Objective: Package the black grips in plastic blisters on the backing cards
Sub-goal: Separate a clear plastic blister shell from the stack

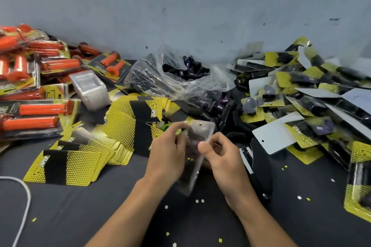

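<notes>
**Both hands hold a blister pack over the dark tabletop**

At the far left a white cable (25,194) curves across the tabletop (96,218). Behind it, packs of orange grips (38,110) lie heaped against the grey wall. Just right of that heap stands a stack of clear empty blisters (90,88). In front of it, yellow-and-black backing cards (76,160) lie fanned out in overlapping rows that reach toward the middle.

At the centre back, a crumpled clear plastic bag (160,78) lies open with black grips (188,71) inside it. More loose black grips (224,110) spill out beside it to the right.

In the middle foreground, the left hand (168,150) has its fingers curled round the left edge of a blister pack (195,158). The pack is held tilted above the tabletop, its punched top end pointing away from the person. It is motion-blurred. A dark shape shows through the clear plastic, but I cannot tell what it is. The right hand (222,156) pinches the pack's right edge, with the thumb on the near face and the fingers curled behind.

Just right of that hand lies a black device (261,168) with a white strip along one side. Small white and yellow paper punchings (199,201) dot the tabletop near the forearms. Filling the right side is a large heap of finished packs of black grips (313,94) on yellow cards, some lying white back up.
</notes>
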The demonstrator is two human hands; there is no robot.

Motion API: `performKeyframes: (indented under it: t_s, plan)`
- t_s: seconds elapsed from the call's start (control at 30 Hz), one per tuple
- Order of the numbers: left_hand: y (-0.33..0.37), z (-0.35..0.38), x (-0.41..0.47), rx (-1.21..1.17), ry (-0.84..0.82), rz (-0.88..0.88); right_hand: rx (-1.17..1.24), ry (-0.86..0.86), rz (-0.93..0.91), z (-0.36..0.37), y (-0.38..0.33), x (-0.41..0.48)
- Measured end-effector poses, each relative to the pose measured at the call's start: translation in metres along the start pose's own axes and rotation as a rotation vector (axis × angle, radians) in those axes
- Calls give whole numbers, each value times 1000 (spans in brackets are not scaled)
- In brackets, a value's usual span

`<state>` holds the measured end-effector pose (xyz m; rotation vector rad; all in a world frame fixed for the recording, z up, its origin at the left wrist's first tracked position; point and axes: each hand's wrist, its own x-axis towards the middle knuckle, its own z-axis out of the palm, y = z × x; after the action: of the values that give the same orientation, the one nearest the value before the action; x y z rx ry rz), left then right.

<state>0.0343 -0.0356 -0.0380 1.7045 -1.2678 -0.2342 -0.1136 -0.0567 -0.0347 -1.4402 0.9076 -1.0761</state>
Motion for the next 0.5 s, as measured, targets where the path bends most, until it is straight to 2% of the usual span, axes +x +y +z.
performKeyframes:
  t_s: [0.07, 0.13, 0.27, 0.33, 0.43, 0.5]
  plan:
    - [-4, 0, 3, -25, 13, -48, 153, -54, 97, 2, 2, 1]
    - [-3, -1, 4, -24, 33, -69, 195, -65, 141, 2, 3, 2]
    - [8, -8, 3, 33, 56, -54, 37, -18, 113, 2, 5, 2]
    - [10, -27, 13, -11, 241, -65, -118, -27, 89, 5, 6, 1]
    - [2, -79, 54, -99, 656, -111, -170, -73, 94, 9, 7, 0]
    - [-18, -117, 99, -249, 780, -273, -180, -73, 94, 11, 7, 0]
